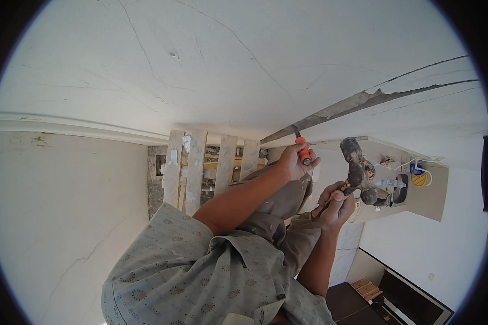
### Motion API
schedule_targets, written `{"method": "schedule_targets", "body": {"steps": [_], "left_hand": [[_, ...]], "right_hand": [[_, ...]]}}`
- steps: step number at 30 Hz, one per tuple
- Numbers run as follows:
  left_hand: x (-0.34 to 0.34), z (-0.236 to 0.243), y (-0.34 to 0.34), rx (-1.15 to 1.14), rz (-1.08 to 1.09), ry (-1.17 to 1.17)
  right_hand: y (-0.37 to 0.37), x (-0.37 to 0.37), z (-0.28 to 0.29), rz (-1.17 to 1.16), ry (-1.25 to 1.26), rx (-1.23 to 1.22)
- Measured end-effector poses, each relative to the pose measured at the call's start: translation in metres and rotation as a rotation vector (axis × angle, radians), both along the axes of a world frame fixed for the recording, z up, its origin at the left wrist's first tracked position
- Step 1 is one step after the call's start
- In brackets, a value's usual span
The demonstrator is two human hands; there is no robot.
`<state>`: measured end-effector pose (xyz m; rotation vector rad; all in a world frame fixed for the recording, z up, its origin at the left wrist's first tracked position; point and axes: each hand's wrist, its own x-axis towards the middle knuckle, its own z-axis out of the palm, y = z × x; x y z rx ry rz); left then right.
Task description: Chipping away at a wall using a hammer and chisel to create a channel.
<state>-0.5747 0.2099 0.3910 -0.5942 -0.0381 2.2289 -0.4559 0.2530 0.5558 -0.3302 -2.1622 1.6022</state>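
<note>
My left hand [294, 164] is closed around a chisel [305, 154] with a red-orange handle. Its dark metal tip meets the lower end of a long chased groove [331, 112] in the white wall. To the right, my right hand [336, 207] grips a hammer [356, 167] by its handle, close under the head. That head is dark, worn and dusty, and it stands apart from the chisel's butt end. Most of the hammer's handle is hidden by my fingers.
Below me is a pallet-like platform of wooden slats [197, 168]. A counter with a sink [400, 188] stands at right, with a bottle, a white cable and a blue-yellow item [418, 176]. Cracks run across the wall. Dark furniture [352, 303] lies at lower right.
</note>
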Motion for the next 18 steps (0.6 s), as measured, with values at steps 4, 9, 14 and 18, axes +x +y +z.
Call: {"method": "schedule_targets", "body": {"steps": [4,9,14,18], "left_hand": [[-0.012,0.019,0.006,0.067,-0.018,-0.042],[-0.017,0.031,0.005,0.004,-0.019,-0.123],[-0.026,0.032,-0.002,0.051,0.123,-0.15],[-0.031,0.029,-0.004,0.148,0.078,-0.144]], "right_hand": [[0.004,0.01,-0.002,-0.053,0.032,-0.024],[0.012,0.016,-0.041,0.068,0.165,0.036],[0.011,0.006,-0.062,-0.114,-0.517,0.015],[0.008,0.02,-0.046,-0.099,-0.24,-0.166]]}}
